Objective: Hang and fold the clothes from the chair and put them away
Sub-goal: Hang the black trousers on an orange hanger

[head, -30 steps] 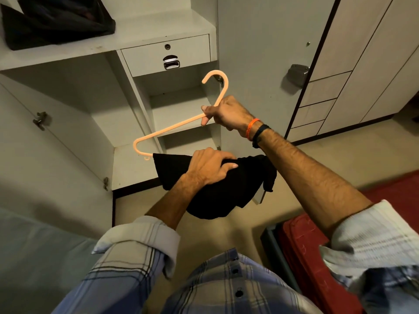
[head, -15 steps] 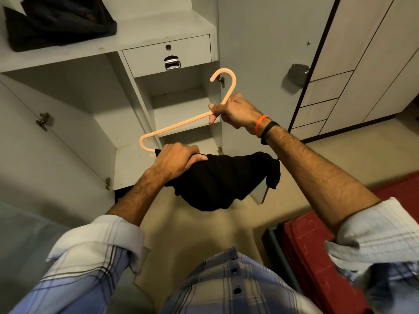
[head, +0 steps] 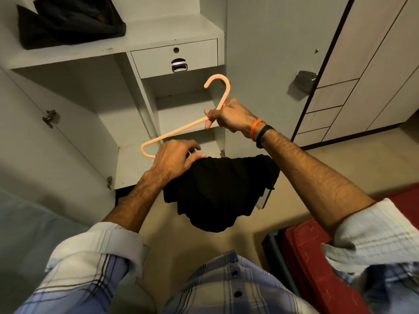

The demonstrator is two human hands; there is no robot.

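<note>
The right hand [head: 229, 116] is gripping a peach-orange plastic clothes hanger [head: 181, 130] at the base of its hook, fingers curled round the neck and the thumb pressing along the sloping arm. The hook is pointing up in front of the open grey wardrobe [head: 127, 123], just below its small drawer with a metal pull handle [head: 174, 57]. The left hand [head: 174, 159] is lying on the top edge of a black cloth garment [head: 217, 191], fingers loosely spread; whether they are pinching the fabric I cannot tell. The garment is hanging draped from the hanger's lower bar, between the two forearms, above the beige floor [head: 226, 236]. A dark bundle of cloth [head: 68, 21] is sitting on the wardrobe's top shelf at the left corner. A red mattress [head: 317, 257] is lying at the right edge.
</note>
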